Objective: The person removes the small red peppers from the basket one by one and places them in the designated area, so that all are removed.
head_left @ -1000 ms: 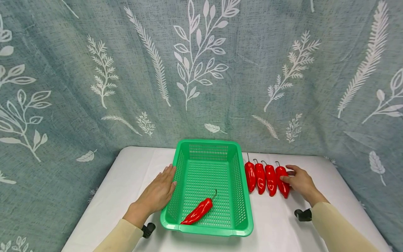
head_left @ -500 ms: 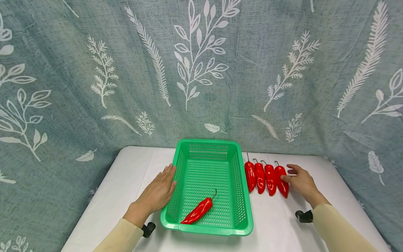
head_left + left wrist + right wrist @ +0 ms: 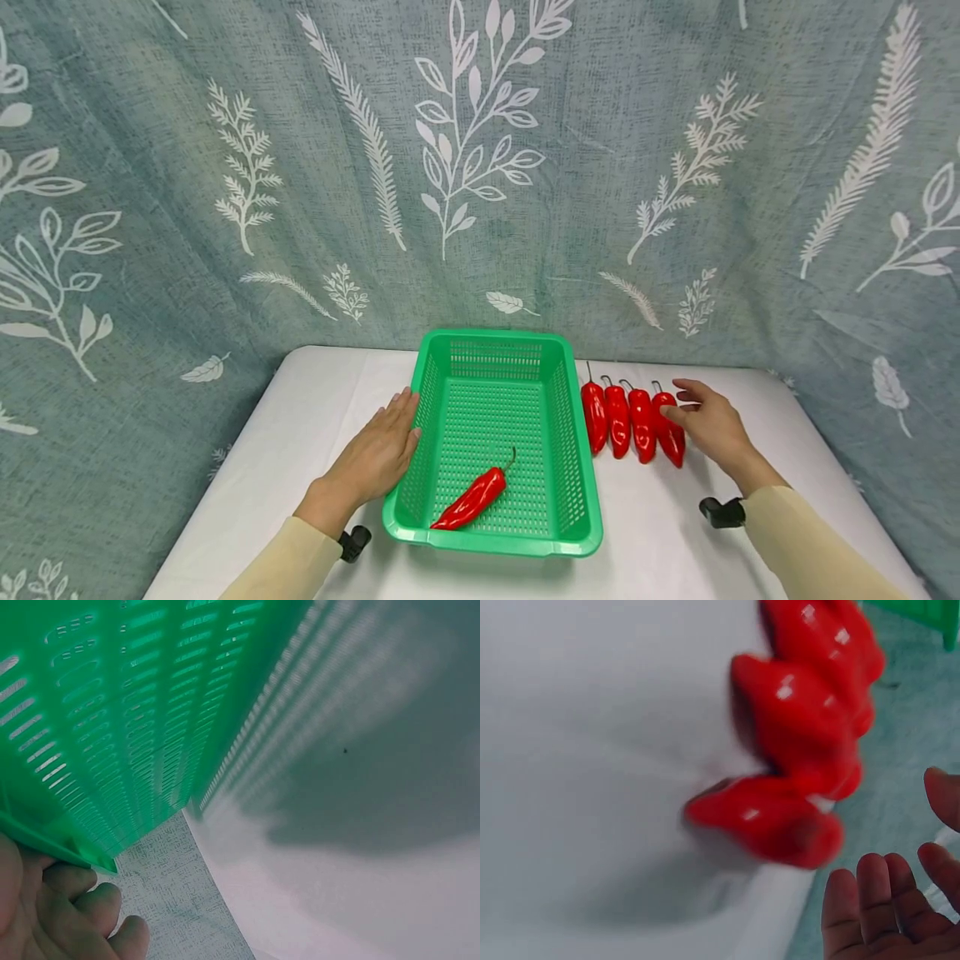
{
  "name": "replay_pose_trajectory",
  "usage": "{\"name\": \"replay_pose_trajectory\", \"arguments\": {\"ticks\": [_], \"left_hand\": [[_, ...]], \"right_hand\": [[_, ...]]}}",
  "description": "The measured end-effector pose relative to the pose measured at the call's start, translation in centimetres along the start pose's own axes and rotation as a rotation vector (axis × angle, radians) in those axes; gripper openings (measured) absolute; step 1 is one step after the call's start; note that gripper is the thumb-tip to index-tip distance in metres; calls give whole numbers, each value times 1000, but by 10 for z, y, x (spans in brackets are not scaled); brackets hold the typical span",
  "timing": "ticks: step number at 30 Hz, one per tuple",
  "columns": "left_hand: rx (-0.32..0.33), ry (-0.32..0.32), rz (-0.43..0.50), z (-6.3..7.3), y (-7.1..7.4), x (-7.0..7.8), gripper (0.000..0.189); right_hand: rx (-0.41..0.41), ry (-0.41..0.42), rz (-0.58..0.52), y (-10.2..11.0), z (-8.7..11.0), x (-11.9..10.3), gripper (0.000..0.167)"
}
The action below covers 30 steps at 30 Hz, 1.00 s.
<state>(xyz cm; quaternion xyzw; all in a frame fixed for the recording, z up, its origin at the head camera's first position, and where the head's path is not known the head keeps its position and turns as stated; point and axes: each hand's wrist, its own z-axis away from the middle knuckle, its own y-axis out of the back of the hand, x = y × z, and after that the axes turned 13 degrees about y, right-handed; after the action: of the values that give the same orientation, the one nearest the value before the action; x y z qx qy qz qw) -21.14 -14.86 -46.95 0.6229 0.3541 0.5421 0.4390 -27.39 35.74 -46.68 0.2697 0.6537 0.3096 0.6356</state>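
My left hand rests with straight fingers along the left rim of a green perforated basket; in the left wrist view its fingertips are just under the basket's rim. One red chili pepper with a curved stem lies slantwise on the basket floor near the front. Right of the basket several more red peppers lie side by side in a row, stems to the back. Over the rightmost pepper hovers my right hand, fingers spread; the right wrist view shows a gap between hand and pepper.
A white cloth-covered table bears everything. Behind and at both sides hangs a grey-green curtain with white leaf prints. Small black wrist cameras sit under both forearms.
My right hand has risen off the rightmost pepper, its thumb and fingers no longer around it. That pepper stands a little closer to its neighbour. The left hand is unmoved.
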Motion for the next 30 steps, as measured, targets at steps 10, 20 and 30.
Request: {"name": "replay_pose_trajectory", "arguments": {"ticks": [10, 20, 30], "left_hand": [[-3, 3, 12, 0, 2, 0, 61], [5, 11, 22, 1, 0, 1, 61], [7, 11, 26, 2, 1, 2, 61]], "right_hand": [[47, 184, 53, -7, 6, -63, 61], [23, 365, 0, -26, 23, -131, 52], [-157, 449, -96, -69, 34, -182, 49]]}}
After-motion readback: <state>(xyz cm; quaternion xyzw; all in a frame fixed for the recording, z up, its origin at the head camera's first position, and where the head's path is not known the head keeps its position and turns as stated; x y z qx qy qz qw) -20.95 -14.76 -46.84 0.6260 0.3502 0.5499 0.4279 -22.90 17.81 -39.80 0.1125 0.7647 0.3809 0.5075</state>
